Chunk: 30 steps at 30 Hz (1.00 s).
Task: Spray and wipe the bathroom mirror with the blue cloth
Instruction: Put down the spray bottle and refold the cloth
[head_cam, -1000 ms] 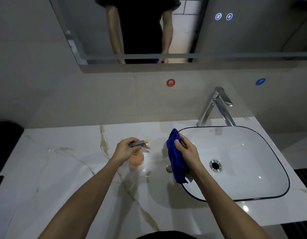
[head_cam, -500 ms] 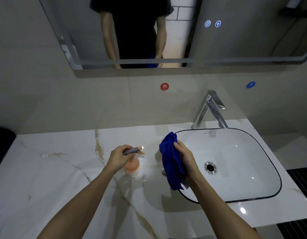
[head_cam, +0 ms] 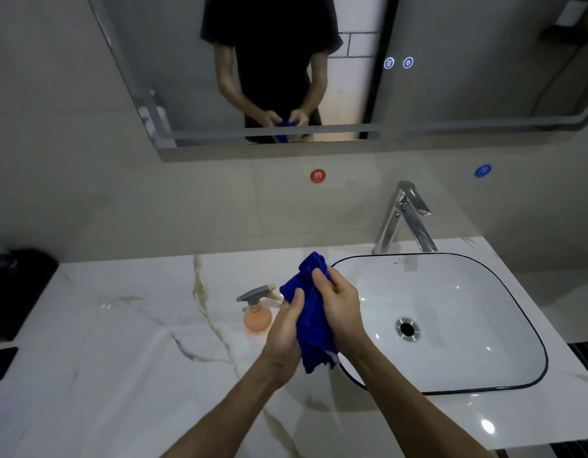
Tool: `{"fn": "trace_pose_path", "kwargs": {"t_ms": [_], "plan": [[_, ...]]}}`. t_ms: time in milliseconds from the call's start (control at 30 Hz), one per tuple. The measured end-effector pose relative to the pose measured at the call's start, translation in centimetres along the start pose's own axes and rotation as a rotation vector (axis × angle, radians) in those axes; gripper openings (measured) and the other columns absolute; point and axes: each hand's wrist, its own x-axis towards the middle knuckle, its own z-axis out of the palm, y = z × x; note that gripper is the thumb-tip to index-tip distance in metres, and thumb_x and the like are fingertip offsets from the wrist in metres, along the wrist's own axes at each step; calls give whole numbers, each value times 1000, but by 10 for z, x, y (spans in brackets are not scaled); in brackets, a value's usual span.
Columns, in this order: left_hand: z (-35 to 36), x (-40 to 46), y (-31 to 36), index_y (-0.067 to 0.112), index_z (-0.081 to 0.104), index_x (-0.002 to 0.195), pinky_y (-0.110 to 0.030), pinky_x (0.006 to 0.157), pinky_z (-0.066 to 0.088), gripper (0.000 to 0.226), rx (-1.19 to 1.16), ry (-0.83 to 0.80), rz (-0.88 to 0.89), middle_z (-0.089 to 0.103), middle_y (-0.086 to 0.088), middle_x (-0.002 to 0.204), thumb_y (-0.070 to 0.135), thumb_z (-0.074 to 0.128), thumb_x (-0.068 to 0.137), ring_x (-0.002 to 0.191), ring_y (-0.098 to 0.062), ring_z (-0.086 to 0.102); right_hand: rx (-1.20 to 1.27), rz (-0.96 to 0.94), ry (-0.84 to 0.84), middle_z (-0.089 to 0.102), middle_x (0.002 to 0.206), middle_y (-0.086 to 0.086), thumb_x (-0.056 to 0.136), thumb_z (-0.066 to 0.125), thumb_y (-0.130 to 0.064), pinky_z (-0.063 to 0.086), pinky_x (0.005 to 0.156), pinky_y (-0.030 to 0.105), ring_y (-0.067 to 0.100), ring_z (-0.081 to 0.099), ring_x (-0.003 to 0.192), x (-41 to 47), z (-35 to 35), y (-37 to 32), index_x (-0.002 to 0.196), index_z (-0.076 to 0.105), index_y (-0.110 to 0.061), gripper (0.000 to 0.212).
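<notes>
A crumpled blue cloth [head_cam: 308, 312] is held above the counter by both hands. My left hand [head_cam: 284, 335] grips its left side with the thumb on top. My right hand [head_cam: 340, 302] grips its right side, fingers curled over the upper folds. A small spray bottle [head_cam: 257, 312] with a grey trigger head and orange liquid stands free on the marble just left of my hands. The bathroom mirror [head_cam: 451, 61] hangs on the wall above and reflects a person in a black shirt holding the cloth.
A white basin with a dark rim [head_cam: 530, 325] sits right of my hands, with a chrome tap [head_cam: 405, 216] behind it. The marble counter [head_cam: 120, 342] stretches left to a black object [head_cam: 15, 289] at its end. Red [head_cam: 318, 175] and blue [head_cam: 482, 170] round stickers mark the wall.
My left hand has let go of the spray bottle and moved right to take hold of the cloth. The bottle now stands alone. The view has tilted up, showing more mirror.
</notes>
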Motion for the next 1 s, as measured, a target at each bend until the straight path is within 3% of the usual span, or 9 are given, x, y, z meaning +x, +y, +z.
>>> {"fn": "trace_pose_path", "kwargs": {"t_ms": [133, 300, 400, 500, 600, 700, 800, 900, 1000], "plan": [[9, -6, -4, 17, 55, 132, -44, 92, 54, 36, 57, 72, 12, 70, -9, 122, 34, 45, 102, 111, -27, 67, -14, -5, -35, 74, 98, 11, 102, 55, -24, 59, 84, 41, 29, 71, 93, -3, -13, -5, 107, 69, -11, 20], [14, -10, 3, 12, 61, 124, -49, 103, 47, 37, 136, 122, 13, 71, -9, 119, 37, 43, 103, 113, -27, 66, 399, 254, 2, 70, 118, 20, 102, 53, -26, 53, 93, 44, 30, 67, 106, 0, -63, -17, 119, 65, -3, 31], [20, -10, 2, 15, 64, 120, -45, 95, 52, 37, 257, 136, 1, 73, -6, 114, 40, 47, 100, 109, -25, 67, 469, 437, -40, 72, 118, 16, 103, 48, -35, 50, 97, 46, 30, 68, 107, -8, -95, -14, 127, 64, -7, 41], [33, -9, 3, 16, 66, 116, -40, 86, 54, 35, 329, 130, -37, 74, -6, 110, 42, 50, 99, 104, -23, 69, 376, 565, -163, 71, 121, 15, 100, 54, -46, 51, 97, 49, 33, 68, 110, -18, -124, -7, 122, 70, -13, 43], [39, -7, 5, 11, 65, 116, -42, 86, 55, 36, 276, 126, -112, 74, -11, 111, 39, 50, 100, 102, -26, 71, 194, 567, -343, 68, 128, 15, 95, 66, -25, 53, 97, 49, 34, 65, 118, -21, -147, -7, 131, 62, -11, 39], [33, -3, 11, 6, 61, 126, -45, 93, 54, 38, 197, 100, -225, 70, -14, 119, 33, 52, 100, 110, -29, 67, 74, 544, -364, 69, 125, 14, 90, 71, -9, 55, 97, 50, 35, 66, 116, -12, -159, -13, 131, 60, -11, 42], [29, -7, 16, 6, 56, 133, -47, 90, 57, 36, 175, -21, -296, 64, -18, 129, 5, 51, 97, 116, -34, 64, 45, 488, -371, 69, 125, 15, 91, 67, 0, 54, 98, 53, 38, 65, 116, 0, -168, -24, 132, 60, -14, 44], [21, -9, 18, 15, 53, 137, -52, 86, 57, 57, 182, -190, -296, 58, -20, 136, -16, 47, 90, 122, -41, 58, 67, 451, -417, 66, 129, 17, 93, 60, 6, 57, 93, 49, 39, 65, 115, 9, -176, -35, 133, 61, -15, 46], [21, -10, 24, 19, 56, 134, -44, 78, 59, 60, 264, -239, -243, 66, -21, 120, -20, 45, 90, 107, -36, 65, 120, 414, -496, 65, 129, 20, 94, 51, 14, 61, 84, 42, 38, 65, 110, 15, -184, -47, 134, 60, -11, 48]]}}
